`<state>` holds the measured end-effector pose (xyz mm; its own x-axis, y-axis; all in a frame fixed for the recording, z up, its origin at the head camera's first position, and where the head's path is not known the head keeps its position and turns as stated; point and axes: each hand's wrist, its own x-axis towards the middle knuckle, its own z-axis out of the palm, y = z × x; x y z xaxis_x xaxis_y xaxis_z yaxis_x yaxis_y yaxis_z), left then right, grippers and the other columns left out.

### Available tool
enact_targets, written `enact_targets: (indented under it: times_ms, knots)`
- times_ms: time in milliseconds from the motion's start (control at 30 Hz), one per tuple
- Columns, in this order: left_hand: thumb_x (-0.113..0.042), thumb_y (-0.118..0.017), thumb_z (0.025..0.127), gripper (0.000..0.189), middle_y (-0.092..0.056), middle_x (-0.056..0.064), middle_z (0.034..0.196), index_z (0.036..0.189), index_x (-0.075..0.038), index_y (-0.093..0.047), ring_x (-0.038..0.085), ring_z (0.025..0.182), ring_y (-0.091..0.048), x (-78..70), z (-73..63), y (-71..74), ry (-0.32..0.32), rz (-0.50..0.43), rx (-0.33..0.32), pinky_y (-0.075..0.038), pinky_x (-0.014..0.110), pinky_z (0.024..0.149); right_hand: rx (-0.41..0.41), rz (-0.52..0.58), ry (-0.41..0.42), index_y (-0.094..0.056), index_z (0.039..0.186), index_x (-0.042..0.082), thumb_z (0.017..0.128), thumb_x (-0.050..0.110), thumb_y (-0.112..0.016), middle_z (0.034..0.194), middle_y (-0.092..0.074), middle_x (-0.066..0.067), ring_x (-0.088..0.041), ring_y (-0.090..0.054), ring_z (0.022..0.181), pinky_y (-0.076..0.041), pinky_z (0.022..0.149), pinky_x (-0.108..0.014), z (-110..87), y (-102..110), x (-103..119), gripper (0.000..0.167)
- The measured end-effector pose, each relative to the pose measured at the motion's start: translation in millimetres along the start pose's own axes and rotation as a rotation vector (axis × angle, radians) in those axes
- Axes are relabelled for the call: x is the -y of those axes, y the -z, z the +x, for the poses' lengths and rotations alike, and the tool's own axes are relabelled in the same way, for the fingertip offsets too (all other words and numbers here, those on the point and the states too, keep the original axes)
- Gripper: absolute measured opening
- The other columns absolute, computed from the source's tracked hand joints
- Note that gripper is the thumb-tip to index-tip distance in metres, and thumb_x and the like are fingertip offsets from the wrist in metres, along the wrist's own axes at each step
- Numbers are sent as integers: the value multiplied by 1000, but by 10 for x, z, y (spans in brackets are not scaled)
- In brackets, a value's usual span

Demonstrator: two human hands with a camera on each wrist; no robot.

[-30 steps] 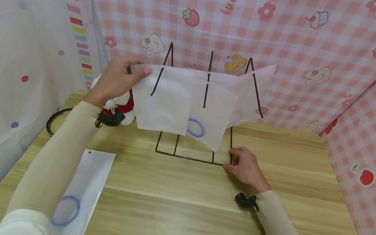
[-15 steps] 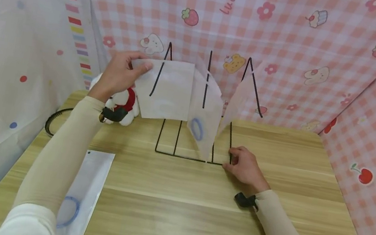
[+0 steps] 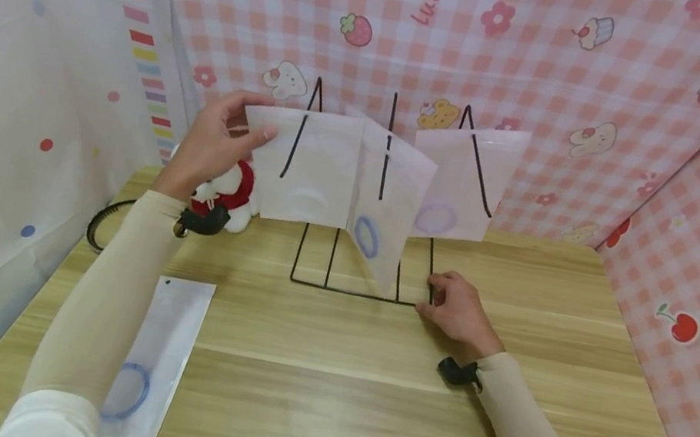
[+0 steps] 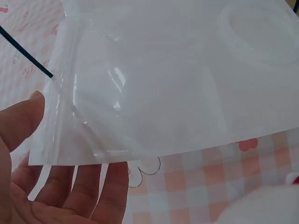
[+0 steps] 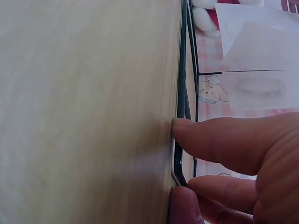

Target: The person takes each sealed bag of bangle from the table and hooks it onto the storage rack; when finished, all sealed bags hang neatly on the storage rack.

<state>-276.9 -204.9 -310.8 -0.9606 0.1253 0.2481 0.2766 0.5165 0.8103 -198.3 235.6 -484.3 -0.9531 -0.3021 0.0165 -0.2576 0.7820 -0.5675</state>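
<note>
In the head view, a black wire rack stands on the table with three clear-and-white zip bags hanging from its hooks. The left bag faces forward; the middle bag hangs turned. The right bag, pinkish, shows a ring inside. My left hand is at the left bag's outer edge. In the left wrist view its fingers lie extended behind the bag, with the thumb spread in front. My right hand pinches the rack's front right base corner, as the right wrist view confirms.
Another bag with a blue ring lies on the table's left, partly under my left forearm. Behind that arm are a white plush toy with red clothing and a black hoop. A checked cloth hangs behind the rack.
The middle and right bags have swung and turned; the right one now faces forward. The left bag sits slightly higher than a second ago. My right hand keeps its place.
</note>
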Motion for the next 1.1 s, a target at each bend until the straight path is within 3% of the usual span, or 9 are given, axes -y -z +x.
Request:
enact_targets:
  times_ms: [167,333,467,600,700,900,1000,1100]
  knots:
    - [-42,-73,100,53,-66,6,135,149,-27,-57,17,125,-62,66,-150,95,-25,-24,-68,-50,43,114,-3,-11,5,-63,137,-12,92,15,-82,108,-63,-19,-24,-58,86,-49,79,-40,7,15,-1,56]
    - [-34,-72,102,45,-69,7,131,144,-21,-62,6,115,-63,195,-358,231,-72,-9,-120,-53,25,100,-14,-19,10,-64,137,-11,91,15,-82,108,-63,-19,-24,-59,85,-49,80,-41,4,27,15,56]
    - [-29,-72,103,36,-73,-1,120,135,-12,-69,-1,105,-65,305,-635,306,-82,33,-111,-51,12,87,-17,-23,15,-64,136,-11,91,16,-83,107,-63,-18,-24,-59,85,-49,80,-41,4,22,23,56]
    - [-23,-73,102,31,-71,-20,108,128,-7,-72,-4,97,-66,412,-969,356,-77,62,-81,-52,10,81,-14,-26,24,-64,136,-11,91,16,-82,103,-63,-17,-23,-58,84,-49,80,-41,3,7,16,55]
    - [-21,-73,102,27,-70,-25,105,125,-7,-74,-4,94,-66,491,-1189,388,-71,94,-68,-52,10,80,-12,-25,20,-64,136,-11,91,16,-82,101,-62,-15,-23,-58,84,-49,80,-41,-2,-2,9,55]
    - [-26,-74,102,24,-77,-4,110,121,-13,-76,-4,92,-66,728,-1496,407,-4,177,10,-52,13,79,-11,-34,13,-65,135,-10,91,17,-83,99,-62,-14,-24,-57,83,-49,80,-42,-3,-9,-4,55]
    - [-27,-72,103,28,-77,10,117,125,-11,-74,-8,94,-64,917,-1582,422,29,211,75,-51,11,80,-18,-39,23,-66,133,-10,90,17,-83,97,-61,-14,-24,-57,83,-49,79,-42,6,-15,-14,54]
    - [-27,-71,103,34,-74,17,124,130,-7,-71,0,98,-67,1101,-1655,451,76,239,106,-51,10,81,-24,-37,32,-67,132,-10,90,17,-83,96,-61,-13,-24,-57,82,-49,78,-41,7,-21,-11,53]
